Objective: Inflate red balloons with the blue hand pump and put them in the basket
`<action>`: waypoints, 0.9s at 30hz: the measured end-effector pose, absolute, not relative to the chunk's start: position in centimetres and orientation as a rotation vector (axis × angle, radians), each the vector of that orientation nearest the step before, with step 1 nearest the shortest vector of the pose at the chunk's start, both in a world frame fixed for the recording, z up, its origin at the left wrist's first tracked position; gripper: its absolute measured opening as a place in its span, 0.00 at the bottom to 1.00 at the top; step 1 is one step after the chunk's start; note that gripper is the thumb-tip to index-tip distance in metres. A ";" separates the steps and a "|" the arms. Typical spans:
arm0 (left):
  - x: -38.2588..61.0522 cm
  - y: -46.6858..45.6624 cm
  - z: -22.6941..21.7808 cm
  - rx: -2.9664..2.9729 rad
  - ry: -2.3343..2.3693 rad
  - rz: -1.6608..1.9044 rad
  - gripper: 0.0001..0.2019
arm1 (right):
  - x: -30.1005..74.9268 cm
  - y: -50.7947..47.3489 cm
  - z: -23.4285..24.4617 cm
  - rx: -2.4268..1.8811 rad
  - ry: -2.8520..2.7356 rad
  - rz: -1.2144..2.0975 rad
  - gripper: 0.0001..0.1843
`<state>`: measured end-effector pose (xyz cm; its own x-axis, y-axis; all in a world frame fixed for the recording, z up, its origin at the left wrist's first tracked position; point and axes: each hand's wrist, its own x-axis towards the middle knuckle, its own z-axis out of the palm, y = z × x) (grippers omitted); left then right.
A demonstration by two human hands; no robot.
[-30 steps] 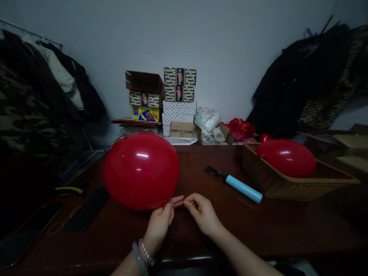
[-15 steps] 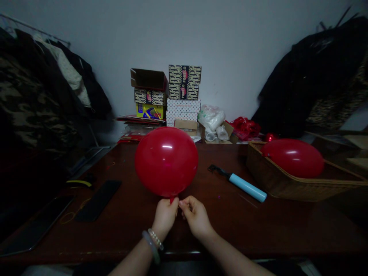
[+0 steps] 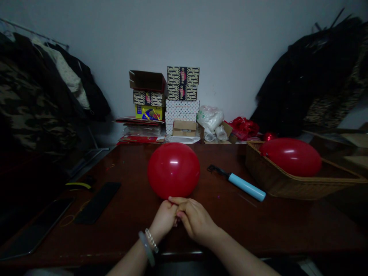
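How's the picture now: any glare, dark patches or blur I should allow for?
Head view: dim overall, deep shadow at left under the clothes; white glare on the near balloon, a smaller streak on the basket balloon. Head view again: clothes at the side edges look soft and stretched, left hand and right hand clearer.

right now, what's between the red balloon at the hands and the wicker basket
In the head view, a light-blue tube with a black end lies on the table between that balloon and the wicker basket.
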<state>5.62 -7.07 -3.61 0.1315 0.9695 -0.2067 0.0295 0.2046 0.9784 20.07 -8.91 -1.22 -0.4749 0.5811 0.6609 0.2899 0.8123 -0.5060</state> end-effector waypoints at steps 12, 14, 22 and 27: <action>3.6 -8.4 -0.2 1.851 1.241 1.002 0.22 | 21.6 -6.8 0.1 -0.562 -2.126 0.235 0.05; 3.8 -8.4 0.0 1.837 1.239 1.089 0.22 | 21.3 -6.8 0.1 -0.586 -2.094 0.220 0.05; 3.3 -8.4 1.3 2.269 1.527 1.282 0.11 | 19.4 -7.7 0.1 -0.770 -1.976 0.306 0.06; 2.6 -9.1 2.5 2.587 1.722 1.382 0.09 | 19.4 -8.6 1.2 -0.750 -1.994 0.527 0.05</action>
